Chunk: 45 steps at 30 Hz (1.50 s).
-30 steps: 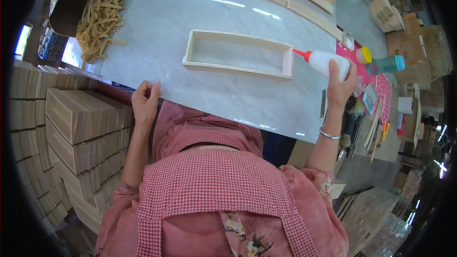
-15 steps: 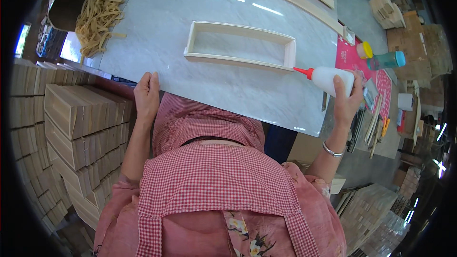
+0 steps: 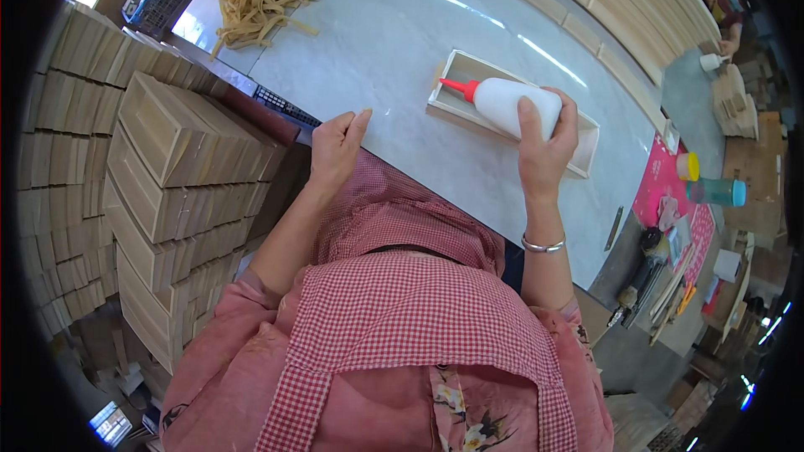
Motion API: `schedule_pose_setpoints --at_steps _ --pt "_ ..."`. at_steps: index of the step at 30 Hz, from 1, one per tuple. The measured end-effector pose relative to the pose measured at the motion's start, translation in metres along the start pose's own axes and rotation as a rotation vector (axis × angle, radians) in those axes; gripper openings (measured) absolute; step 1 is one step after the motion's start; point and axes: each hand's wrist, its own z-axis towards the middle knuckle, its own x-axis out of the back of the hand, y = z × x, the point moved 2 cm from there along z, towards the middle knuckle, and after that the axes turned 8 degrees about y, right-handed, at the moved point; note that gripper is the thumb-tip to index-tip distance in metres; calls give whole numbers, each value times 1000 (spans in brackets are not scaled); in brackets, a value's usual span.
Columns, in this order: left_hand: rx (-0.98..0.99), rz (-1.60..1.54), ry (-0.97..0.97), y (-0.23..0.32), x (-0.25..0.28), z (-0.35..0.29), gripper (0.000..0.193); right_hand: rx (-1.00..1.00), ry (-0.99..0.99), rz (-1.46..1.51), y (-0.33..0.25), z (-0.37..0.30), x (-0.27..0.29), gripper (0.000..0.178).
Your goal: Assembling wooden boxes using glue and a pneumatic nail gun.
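My right hand [image 3: 548, 138] is wrapped round a white squeeze glue bottle [image 3: 512, 106] with a red nozzle. The bottle lies nearly level over a shallow rectangular wooden frame [image 3: 591, 144], and its tip points left, close to the frame's left end. Part of the frame's near side and middle is hidden by the bottle and hand. At the table's near edge, left of the frame, my left hand [image 3: 339, 146] is curled into a loose fist; I see nothing in it.
The frame rests on a marbled table [image 3: 368, 59]. Tan strips [image 3: 266, 0] lie heaped at the far left. Wooden slats [image 3: 615, 8] are stacked along the far side. Many stacked wooden boxes [image 3: 180, 142] stand at left. A yellow-lidded jar [image 3: 687, 166] and teal bottle [image 3: 716, 192] are at right.
The view has shifted. My right hand has carried the glue bottle leftward, its tip going from the frame's right end to its left end. My left hand stays curled by the table edge.
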Motion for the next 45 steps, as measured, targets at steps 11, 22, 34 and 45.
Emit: schedule_pose_setpoints --at_steps 11,22,34,45 --pt "27 -19 -32 -2 2 5 49 45 -67 -26 -9 -7 3 35" --pt "29 -11 -40 -3 -1 5 50 35 -20 -109 -7 -7 48 33" --pt "31 7 -31 2 -1 6 52 1 104 -262 3 -7 132 33" --pt "44 46 -35 -1 -1 9 53 9 242 -337 18 -7 204 31"
